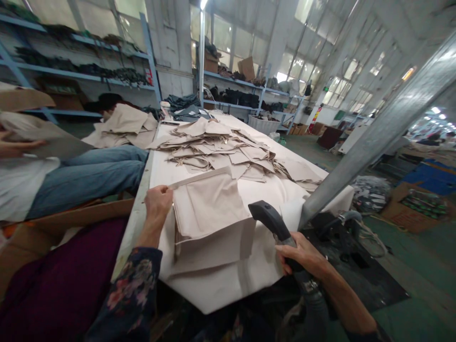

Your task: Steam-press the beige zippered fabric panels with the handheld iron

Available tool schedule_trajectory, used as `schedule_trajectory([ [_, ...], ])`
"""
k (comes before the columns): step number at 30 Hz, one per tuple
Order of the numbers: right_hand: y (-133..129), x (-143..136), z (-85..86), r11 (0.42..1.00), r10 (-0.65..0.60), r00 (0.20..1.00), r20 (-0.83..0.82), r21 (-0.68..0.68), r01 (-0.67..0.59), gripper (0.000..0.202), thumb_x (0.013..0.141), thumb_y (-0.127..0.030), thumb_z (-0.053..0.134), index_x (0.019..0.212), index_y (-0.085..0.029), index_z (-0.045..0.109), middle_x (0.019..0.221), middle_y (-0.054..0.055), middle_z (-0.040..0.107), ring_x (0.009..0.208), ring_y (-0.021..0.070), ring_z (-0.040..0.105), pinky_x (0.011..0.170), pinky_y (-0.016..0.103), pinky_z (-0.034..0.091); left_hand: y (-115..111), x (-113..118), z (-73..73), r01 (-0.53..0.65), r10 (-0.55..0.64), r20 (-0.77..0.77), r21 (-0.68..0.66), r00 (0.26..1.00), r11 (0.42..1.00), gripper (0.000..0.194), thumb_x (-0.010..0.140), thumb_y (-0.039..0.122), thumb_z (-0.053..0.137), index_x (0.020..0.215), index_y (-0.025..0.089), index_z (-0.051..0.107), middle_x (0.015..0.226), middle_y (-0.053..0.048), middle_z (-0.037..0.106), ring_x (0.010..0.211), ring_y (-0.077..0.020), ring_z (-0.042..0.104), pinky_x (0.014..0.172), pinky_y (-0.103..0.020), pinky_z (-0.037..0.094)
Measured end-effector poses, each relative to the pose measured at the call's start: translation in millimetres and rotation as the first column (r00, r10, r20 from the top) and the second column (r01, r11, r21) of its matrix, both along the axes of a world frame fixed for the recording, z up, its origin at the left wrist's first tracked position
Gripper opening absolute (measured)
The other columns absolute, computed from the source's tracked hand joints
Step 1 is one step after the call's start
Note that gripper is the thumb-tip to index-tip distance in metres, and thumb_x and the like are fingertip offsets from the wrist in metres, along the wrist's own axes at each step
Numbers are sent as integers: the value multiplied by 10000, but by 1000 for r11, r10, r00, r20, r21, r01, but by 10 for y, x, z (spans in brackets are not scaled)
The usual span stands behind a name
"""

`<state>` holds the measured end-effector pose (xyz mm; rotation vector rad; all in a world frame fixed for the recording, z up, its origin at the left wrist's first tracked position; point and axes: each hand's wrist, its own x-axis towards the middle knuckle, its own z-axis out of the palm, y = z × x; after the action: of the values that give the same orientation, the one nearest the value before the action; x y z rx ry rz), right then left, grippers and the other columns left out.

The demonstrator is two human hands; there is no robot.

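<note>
My left hand (pixel 158 203) is closed on the left edge of a beige fabric piece (pixel 210 204). This piece lies in layers at the near end of the white-covered table (pixel 199 287), its front part hanging in a fold. In my right hand (pixel 302 254) is a black vacuum hose nozzle (pixel 265 213), gripped around its handle. The nozzle's head points left, just off the right side of the fabric piece. A hose runs down from the handle towards the bottom edge. Beyond the piece spreads a loose pile of similar beige fabric pieces (pixel 221 147).
A slanting metal post (pixel 370 137) stands close on my right. At left, a co-worker in jeans (pixel 96 175) sits holding beige fabric. A cardboard box with purple cloth (pixel 67 275) is below them. Loaded blue shelves (pixel 81 71) line the back.
</note>
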<state>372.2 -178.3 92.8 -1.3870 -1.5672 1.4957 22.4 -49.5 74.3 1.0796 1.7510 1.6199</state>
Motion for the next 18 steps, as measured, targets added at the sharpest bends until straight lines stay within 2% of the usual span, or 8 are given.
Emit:
schedule_trajectory([
  [3,-4,18,-43,1000,-3,1000,9,-30,3,268,783,-336,575,606,-140,526,427,-26,520,393,111,519,459,236,479,-338,388,10,56,-39,-243,61,969,997,241,671,208,591,903,144,587,1046,-126,582,1089,-275,470,840,-353,397],
  [4,-4,23,-50,999,-15,1000,6,-37,16,265,778,-336,581,609,-141,523,427,-28,518,392,112,521,455,236,478,-457,567,-23,182,-134,-488,52,862,982,286,726,243,564,991,137,574,1117,-146,566,1124,-288,455,884,-390,380],
  [5,-6,27,-56,999,-28,1000,1,-43,28,260,776,-334,584,613,-142,520,429,-30,520,394,114,526,455,237,479,-562,748,-73,303,-224,-679,-2,699,953,319,767,264,541,1056,130,557,1153,-155,557,1132,-291,455,914,-412,362],
  [6,-11,33,-61,998,-38,999,-1,-46,38,258,777,-332,585,617,-142,517,431,-28,524,398,117,532,456,240,481,-646,917,-138,363,-277,-789,-74,548,929,316,788,274,534,1063,121,554,1129,-158,571,1092,-287,485,911,-416,365],
  [8,-29,53,-72,998,-46,999,-3,-53,46,268,785,-336,579,615,-140,514,434,-23,530,403,120,536,465,248,486,-730,1173,-285,353,-360,-875,-241,323,904,282,796,282,540,1016,107,571,1010,-151,603,982,-289,534,833,-413,401],
  [11,-67,99,-81,998,-39,999,-12,-56,39,276,788,-351,582,625,-138,516,443,-27,523,398,116,525,470,257,485,-666,1293,-438,317,-441,-888,-383,134,868,159,824,187,473,909,119,590,896,-123,603,864,-263,564,724,-373,415],
  [14,-91,142,-59,999,-37,999,-1,-34,37,273,797,-355,577,644,-134,530,459,-23,529,412,119,529,477,256,479,-490,1178,-370,357,-425,-903,-379,58,854,227,832,70,371,865,141,585,872,-99,592,796,-227,569,642,-324,399],
  [18,-89,165,19,999,-39,999,30,27,38,313,816,-360,555,601,-133,539,438,-8,534,418,129,539,485,255,470,-207,926,-36,252,-145,-982,-110,125,961,254,859,89,323,907,121,571,872,-120,568,808,-247,542,647,-336,383],
])
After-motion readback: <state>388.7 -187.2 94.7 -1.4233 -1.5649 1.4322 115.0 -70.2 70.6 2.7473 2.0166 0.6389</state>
